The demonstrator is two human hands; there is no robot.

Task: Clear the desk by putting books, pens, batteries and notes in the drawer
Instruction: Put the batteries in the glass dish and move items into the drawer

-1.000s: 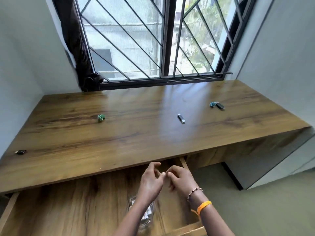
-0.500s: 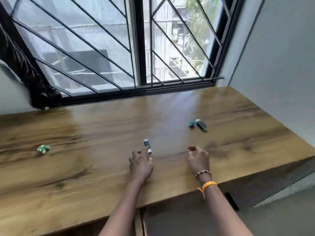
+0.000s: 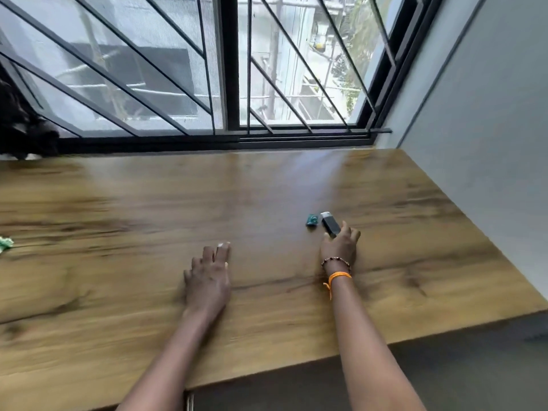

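A dark battery with a silver end (image 3: 329,224) lies on the wooden desk (image 3: 267,185), right of centre. Beside it on the left sits a crumpled blue note (image 3: 312,220). My right hand (image 3: 341,247) reaches it from the near side, thumb and fingers closing on either side of its near end. My left hand (image 3: 209,274) lies palm down on the desk at the centre, over the spot where a second small battery lay. Only a pale tip shows at its fingertips. A crumpled green note (image 3: 4,243) sits at the far left edge of the view.
A barred window (image 3: 231,69) runs along the back of the desk, with a dark curtain (image 3: 20,134) bunched at its left. A grey wall (image 3: 489,143) borders the desk on the right. The desk's front edge and floor show below my arms.
The view has come closer to the desk. My right hand has gone forward to the dark battery by the blue note. My left hand has slid over the middle battery, which has gone out of sight.
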